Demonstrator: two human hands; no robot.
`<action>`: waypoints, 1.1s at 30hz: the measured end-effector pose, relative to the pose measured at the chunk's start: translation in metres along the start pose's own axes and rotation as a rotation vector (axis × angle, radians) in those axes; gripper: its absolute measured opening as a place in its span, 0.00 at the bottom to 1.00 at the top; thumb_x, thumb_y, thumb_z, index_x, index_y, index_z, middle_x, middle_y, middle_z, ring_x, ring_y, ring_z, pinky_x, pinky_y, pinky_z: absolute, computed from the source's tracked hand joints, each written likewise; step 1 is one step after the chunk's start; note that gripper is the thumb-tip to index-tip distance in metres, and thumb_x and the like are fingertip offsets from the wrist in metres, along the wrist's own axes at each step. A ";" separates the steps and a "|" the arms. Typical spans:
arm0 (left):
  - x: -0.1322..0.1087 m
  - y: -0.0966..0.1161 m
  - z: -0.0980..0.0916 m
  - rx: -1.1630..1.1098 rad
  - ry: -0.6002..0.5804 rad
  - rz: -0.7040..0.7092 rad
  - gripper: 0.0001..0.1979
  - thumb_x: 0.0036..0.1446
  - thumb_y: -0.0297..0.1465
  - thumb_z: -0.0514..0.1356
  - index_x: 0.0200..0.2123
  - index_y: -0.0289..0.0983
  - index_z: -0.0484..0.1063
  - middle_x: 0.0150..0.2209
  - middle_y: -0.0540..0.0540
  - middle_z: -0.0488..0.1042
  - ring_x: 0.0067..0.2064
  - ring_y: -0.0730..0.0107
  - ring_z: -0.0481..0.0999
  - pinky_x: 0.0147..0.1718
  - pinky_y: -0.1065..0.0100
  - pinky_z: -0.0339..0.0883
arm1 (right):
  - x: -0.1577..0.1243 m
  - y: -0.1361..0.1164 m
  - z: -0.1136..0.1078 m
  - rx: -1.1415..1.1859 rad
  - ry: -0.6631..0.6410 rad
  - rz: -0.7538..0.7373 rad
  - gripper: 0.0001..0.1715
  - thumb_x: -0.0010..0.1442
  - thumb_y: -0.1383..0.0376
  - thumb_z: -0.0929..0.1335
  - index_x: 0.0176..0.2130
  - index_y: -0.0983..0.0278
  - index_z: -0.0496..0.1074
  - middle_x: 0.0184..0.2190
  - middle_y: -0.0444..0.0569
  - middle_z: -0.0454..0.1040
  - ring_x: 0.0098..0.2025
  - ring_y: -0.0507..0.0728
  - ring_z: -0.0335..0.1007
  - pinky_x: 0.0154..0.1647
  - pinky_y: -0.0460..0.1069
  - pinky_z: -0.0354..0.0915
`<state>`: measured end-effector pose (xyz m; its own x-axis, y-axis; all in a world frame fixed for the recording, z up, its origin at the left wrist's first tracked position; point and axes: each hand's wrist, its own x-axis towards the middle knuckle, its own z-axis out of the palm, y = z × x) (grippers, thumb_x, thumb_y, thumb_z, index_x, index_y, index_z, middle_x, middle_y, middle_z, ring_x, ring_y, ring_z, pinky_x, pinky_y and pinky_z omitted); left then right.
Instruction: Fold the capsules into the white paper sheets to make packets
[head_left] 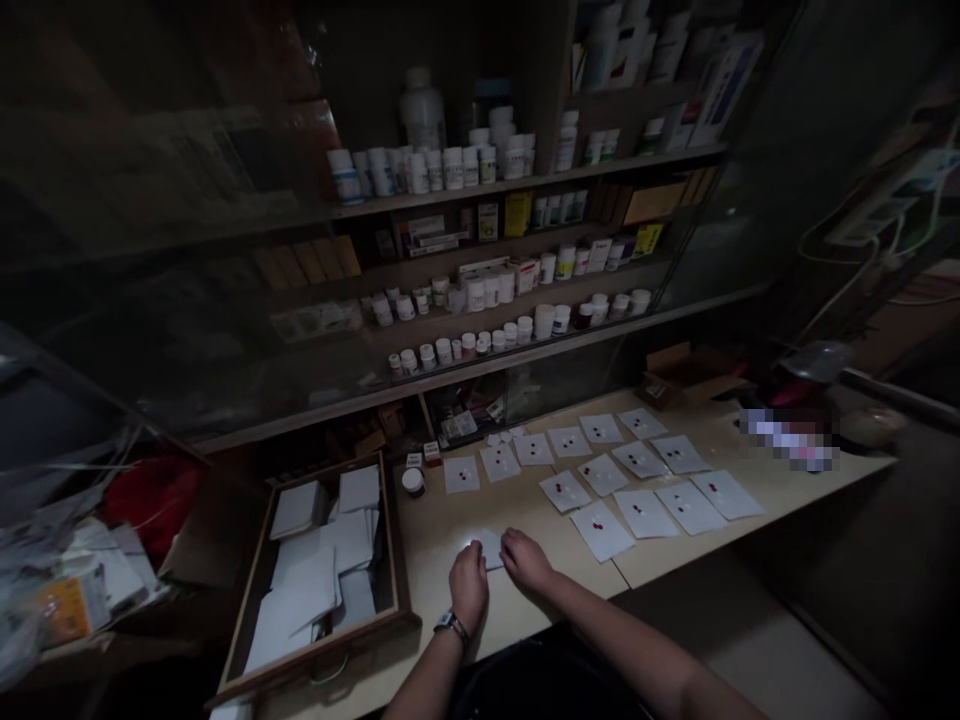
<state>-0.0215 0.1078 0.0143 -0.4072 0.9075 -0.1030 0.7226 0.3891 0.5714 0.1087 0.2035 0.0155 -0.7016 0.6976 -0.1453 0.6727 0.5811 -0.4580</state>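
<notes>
A small white paper [492,546] lies on the wooden counter [427,540], partly hidden by my fingers. My left hand [469,578], below a wrist with a watch, is closed on the paper's left edge. At its right edge my right hand [527,560] has its fingers curled and pressed together on the same paper. Beyond my hands, several white paper squares [602,538] are laid out flat in rows, each bearing a few dark red and pale pills. A small white-lidded jar [412,483] stands up and left of my hands.
On the left an open wooden drawer [401,590] holds stacks of white paper. Shelves [540,348] at the back carry several rows of medicine bottles and boxes. An open cardboard box [686,375] and a helmet-like dark object [810,375] sit at the far right.
</notes>
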 end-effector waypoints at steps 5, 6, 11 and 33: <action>0.001 0.003 -0.002 0.143 -0.044 0.009 0.16 0.64 0.26 0.45 0.48 0.37 0.70 0.44 0.42 0.75 0.46 0.63 0.72 0.43 0.69 0.59 | 0.005 0.001 0.002 0.009 -0.025 0.009 0.12 0.62 0.67 0.61 0.37 0.66 0.73 0.40 0.54 0.74 0.43 0.58 0.68 0.44 0.48 0.59; 0.001 0.004 -0.001 0.165 -0.045 0.017 0.16 0.65 0.26 0.45 0.48 0.37 0.70 0.43 0.42 0.75 0.46 0.63 0.72 0.43 0.69 0.59 | 0.006 0.001 0.002 0.011 -0.030 0.003 0.12 0.62 0.67 0.61 0.37 0.66 0.73 0.40 0.54 0.74 0.43 0.58 0.68 0.44 0.48 0.59; 0.006 0.006 0.000 0.245 -0.013 0.027 0.17 0.65 0.23 0.45 0.50 0.36 0.69 0.43 0.42 0.75 0.44 0.63 0.73 0.40 0.68 0.60 | 0.006 0.001 0.002 -0.006 -0.033 0.002 0.11 0.59 0.70 0.62 0.38 0.66 0.73 0.41 0.55 0.74 0.44 0.59 0.68 0.46 0.49 0.59; -0.033 -0.002 0.023 0.469 -0.172 0.283 0.27 0.65 0.37 0.47 0.65 0.34 0.57 0.64 0.36 0.61 0.62 0.48 0.60 0.59 0.46 0.53 | -0.007 0.000 -0.001 -0.064 -0.029 -0.245 0.20 0.61 0.70 0.60 0.50 0.66 0.72 0.52 0.59 0.72 0.55 0.63 0.65 0.54 0.56 0.59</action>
<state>0.0034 0.0808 -0.0018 -0.0934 0.9840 -0.1517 0.9767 0.1201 0.1777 0.1136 0.1991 0.0178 -0.8512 0.5211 -0.0628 0.4949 0.7569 -0.4267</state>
